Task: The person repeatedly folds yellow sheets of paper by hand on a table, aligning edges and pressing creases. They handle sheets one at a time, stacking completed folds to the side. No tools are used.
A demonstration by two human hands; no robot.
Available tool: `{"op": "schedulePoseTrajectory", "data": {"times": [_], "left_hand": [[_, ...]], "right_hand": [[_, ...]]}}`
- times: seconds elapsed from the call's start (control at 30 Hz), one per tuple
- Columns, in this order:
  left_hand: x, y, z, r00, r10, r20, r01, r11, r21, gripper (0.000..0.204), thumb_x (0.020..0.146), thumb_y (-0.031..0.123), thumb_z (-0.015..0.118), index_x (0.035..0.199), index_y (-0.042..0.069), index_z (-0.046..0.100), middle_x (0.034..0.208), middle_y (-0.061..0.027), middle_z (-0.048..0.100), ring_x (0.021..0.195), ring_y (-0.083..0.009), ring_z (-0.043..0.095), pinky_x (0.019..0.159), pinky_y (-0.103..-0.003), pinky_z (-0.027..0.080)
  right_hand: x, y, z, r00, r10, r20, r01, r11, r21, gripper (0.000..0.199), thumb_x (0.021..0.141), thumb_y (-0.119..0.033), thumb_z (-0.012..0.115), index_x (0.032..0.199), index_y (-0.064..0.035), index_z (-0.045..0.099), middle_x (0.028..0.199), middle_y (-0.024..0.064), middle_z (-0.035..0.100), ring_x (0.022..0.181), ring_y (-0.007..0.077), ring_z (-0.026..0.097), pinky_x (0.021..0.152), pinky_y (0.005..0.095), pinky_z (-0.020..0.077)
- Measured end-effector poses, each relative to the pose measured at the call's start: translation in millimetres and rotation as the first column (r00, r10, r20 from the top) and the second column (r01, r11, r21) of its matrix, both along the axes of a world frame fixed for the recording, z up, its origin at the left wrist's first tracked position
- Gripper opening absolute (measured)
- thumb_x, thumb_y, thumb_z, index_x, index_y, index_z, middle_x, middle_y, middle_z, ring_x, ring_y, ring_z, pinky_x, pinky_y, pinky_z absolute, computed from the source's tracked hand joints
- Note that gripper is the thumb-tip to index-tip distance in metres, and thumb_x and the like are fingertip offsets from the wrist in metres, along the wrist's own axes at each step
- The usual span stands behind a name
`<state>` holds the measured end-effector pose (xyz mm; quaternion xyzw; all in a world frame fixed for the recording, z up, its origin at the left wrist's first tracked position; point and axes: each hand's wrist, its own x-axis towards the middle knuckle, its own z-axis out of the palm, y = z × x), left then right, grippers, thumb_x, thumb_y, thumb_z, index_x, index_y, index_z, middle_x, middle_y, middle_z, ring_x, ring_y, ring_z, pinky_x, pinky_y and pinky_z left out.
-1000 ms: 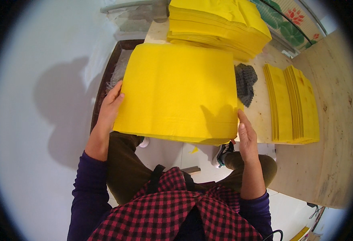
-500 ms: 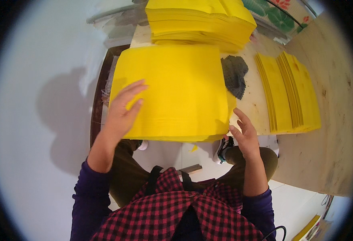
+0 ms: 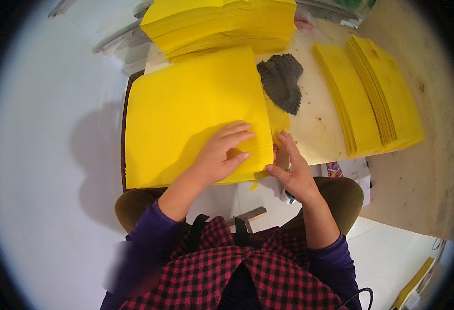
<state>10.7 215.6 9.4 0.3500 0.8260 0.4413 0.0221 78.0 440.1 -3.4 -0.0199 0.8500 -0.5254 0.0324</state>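
In front of me on the table lies a stack of yellow fabric sheets (image 3: 185,108), its near edge above my knees. My left hand (image 3: 222,155) rests over the top sheet near its right side, fingers stretched out and pointing right. Beside the stack's near right corner is my right hand (image 3: 294,170), its thumb and fingers apart, the thumb tip at the corner's edge. Neither hand visibly grips a sheet. Just right of the stack lies a dark grey cloth (image 3: 283,82) with zigzag edges.
A taller pile of yellow fabric (image 3: 219,26) stands at the back of the wooden table (image 3: 315,124). Two folded yellow bundles (image 3: 387,93) lie side by side at the right, near a wooden panel (image 3: 428,175). A white wall (image 3: 46,155) stands at the left.
My left hand has moved right across the top sheet toward its right edge. My right hand has shifted slightly left and stays at the corner. The whole view has turned a little.
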Motion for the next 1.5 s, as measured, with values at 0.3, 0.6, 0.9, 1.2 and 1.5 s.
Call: {"op": "schedulePoseTrajectory", "data": {"times": [0.3,0.6,0.9,1.2,1.5], "left_hand": [[-2.4,-0.8,-0.9,1.0,0.0,-0.01,0.0,1.0,-0.011,0.05,0.075,0.02,0.074,0.122,0.007,0.061,0.133,-0.015,0.054,0.128,-0.035,0.045,0.108,-0.042,0.036],[-1.9,-4.1,4.9,0.999,-0.048,-0.009,0.048,0.997,-0.054,0.064,0.068,0.028,0.08,0.125,0.008,0.059,0.137,-0.0141,0.051,0.131,-0.0342,0.042,0.11,-0.043,0.032],[-1.3,-3.3,0.0,0.997,-0.042,-0.065,0.037,0.997,-0.073,0.055,0.074,0.024,0.075,0.122,0.002,0.059,0.135,-0.017,0.052,0.13,-0.0357,0.043,0.109,-0.044,0.033],[-4.5,-4.2,-7.6,0.993,-0.041,-0.109,0.044,0.999,0.029,0.03,0.088,0.009,0.054,0.115,-0.001,0.062,0.129,-0.0211,0.056,0.125,-0.0391,0.047,0.106,-0.046,0.035],[-6.6,-4.9,-10.9,0.998,-0.059,-0.034,0.062,0.993,0.099,0.022,0.093,0.01,0.053,0.11,-0.002,0.061,0.13,-0.021,0.056,0.128,-0.0395,0.046,0.107,-0.046,0.034]], "right_hand": [[-5.2,-2.2,-2.4,1.0,0.007,-0.003,-0.008,0.992,-0.123,0.077,0.075,-0.014,0.071,0.143,-0.006,0.036,0.151,0.022,0.03,0.141,0.0318,0.029,0.114,0.0365,0.0241],[-10.8,-7.1,1.3,0.999,-0.037,0.016,0.039,0.984,-0.176,0.073,0.077,-0.012,0.069,0.142,-0.007,0.037,0.152,0.0216,0.029,0.139,0.0314,0.033,0.11,0.0358,0.0317],[-24.1,-22.2,17.6,0.987,-0.044,-0.154,0.045,0.999,0.005,0.069,0.079,-0.01,0.069,0.139,-0.0006,0.037,0.148,0.0283,0.028,0.136,0.0381,0.034,0.107,0.0405,0.0361],[-49.4,-16.5,28.4,0.925,0.157,-0.346,-0.057,0.958,0.28,0.051,0.069,-0.004,0.075,0.118,-0.0032,0.06,0.131,0.0184,0.053,0.129,0.0379,0.043,0.108,0.0414,0.0342],[-33.8,9.0,43.6,0.959,0.108,-0.26,-0.063,0.983,0.174,0.024,0.07,0.0,0.074,0.093,-0.0011,0.064,0.094,0.0096,0.062,0.093,0.0249,0.058,0.081,0.0336,0.0462]]}}
